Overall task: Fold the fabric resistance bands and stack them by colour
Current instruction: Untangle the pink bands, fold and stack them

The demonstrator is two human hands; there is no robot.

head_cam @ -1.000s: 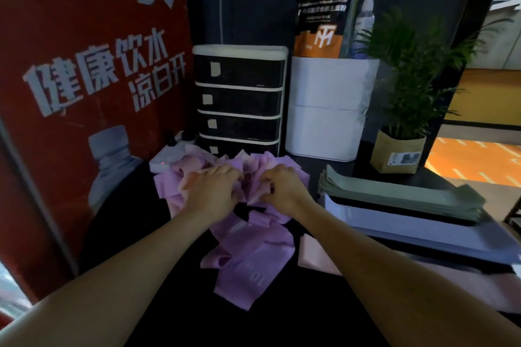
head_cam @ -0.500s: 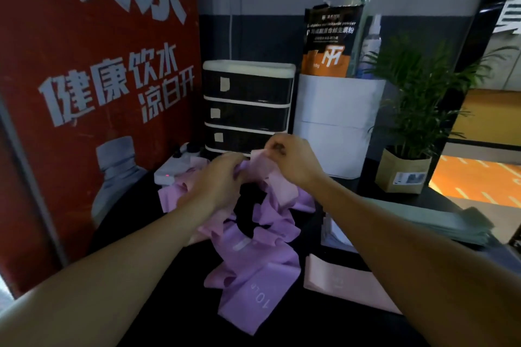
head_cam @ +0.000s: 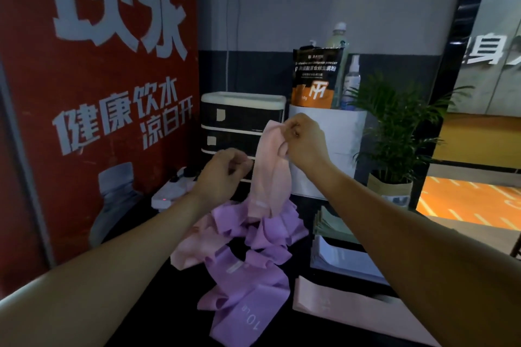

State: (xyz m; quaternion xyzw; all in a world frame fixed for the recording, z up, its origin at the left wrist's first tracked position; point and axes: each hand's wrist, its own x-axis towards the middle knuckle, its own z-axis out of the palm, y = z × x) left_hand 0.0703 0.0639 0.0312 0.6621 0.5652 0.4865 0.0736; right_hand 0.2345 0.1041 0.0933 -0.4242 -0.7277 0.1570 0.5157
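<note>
We take the black-and-white drawer unit [head_cam: 242,118] at the back of the dark table [head_cam: 158,329] as our landmark. Directly in front of it our right hand [head_cam: 306,144] is raised, its fingers pinched shut on the top edge of a pale pink resistance band [head_cam: 267,175], which hangs down in a long loop in front of the drawers. Its lower end reaches the heap below. Our left hand [head_cam: 221,175] sits lower and to the left of that band, in front of the bottom drawers, with the fingers curled narrowly inward; we cannot tell whether they grip the band's edge or only come close to it. On the table in front of the drawer unit lies a tangled heap of purple resistance bands [head_cam: 253,251], one strip running toward us with "10 LB" printed on it, and another pale pink band [head_cam: 194,248] crumpled at the heap's left side. To the right of the heap a folded pink band [head_cam: 352,304] lies flat, and behind that, nearer the drawers' right side, a stack of folded green bands [head_cam: 329,225] rests above a white folded stack [head_cam: 338,259]. A white box [head_cam: 338,149] stands right of the drawer unit, with a potted plant [head_cam: 394,144] beyond it, and a red poster [head_cam: 98,93] stands left of the drawers.
</note>
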